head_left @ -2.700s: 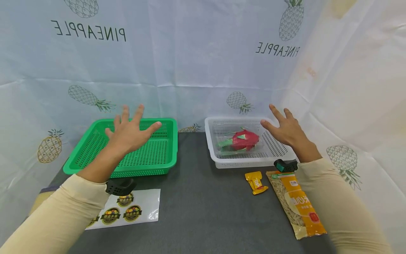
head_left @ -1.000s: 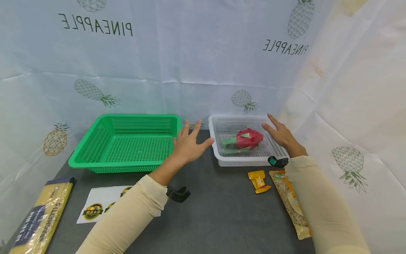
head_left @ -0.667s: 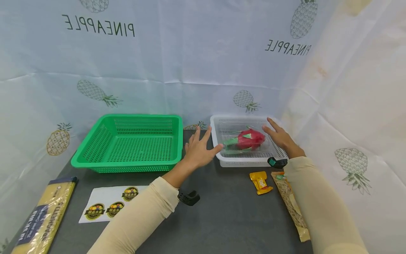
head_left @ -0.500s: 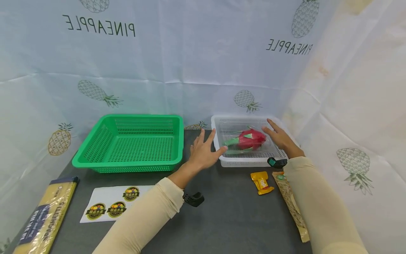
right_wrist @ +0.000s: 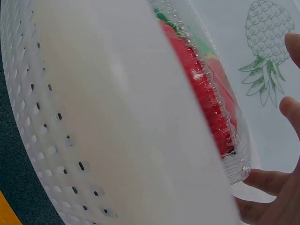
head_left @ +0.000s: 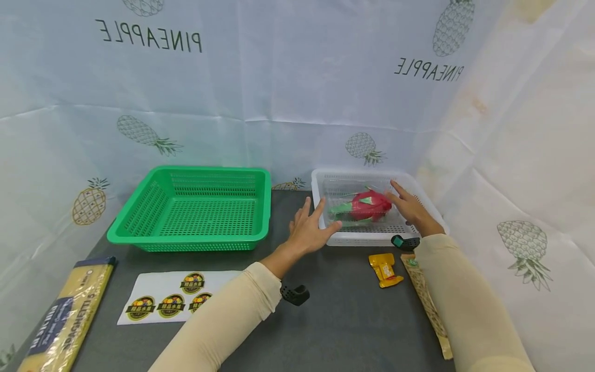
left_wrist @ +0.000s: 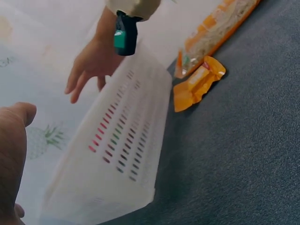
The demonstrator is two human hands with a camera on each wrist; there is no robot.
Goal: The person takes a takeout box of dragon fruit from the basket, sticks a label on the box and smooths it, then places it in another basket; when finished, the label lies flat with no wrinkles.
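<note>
A red dragon fruit [head_left: 370, 204] with green tips lies in a clear plastic box [right_wrist: 234, 164] inside the white basket [head_left: 367, 241]. My right hand [head_left: 413, 209] reaches over the basket's right part, fingers spread at the right end of the box. In the right wrist view one fingertip [right_wrist: 253, 177] meets the box's corner, or nearly so; I cannot tell whether it presses. My left hand [head_left: 310, 231] hovers at the basket's left front corner, fingers spread, thumb over the rim. Nothing is gripped by either hand.
A green basket [head_left: 186, 243] stands at the left. In front of it lies a sheet of round stickers [head_left: 155, 287], with a spaghetti pack [head_left: 69, 315] further left. A small yellow packet [head_left: 385, 269] and a long orange-and-clear bag [head_left: 425, 299] lie before the white basket.
My left hand has moved right from over the green basket to the white basket's left side. My right hand has lowered toward the dragon fruit box.
</note>
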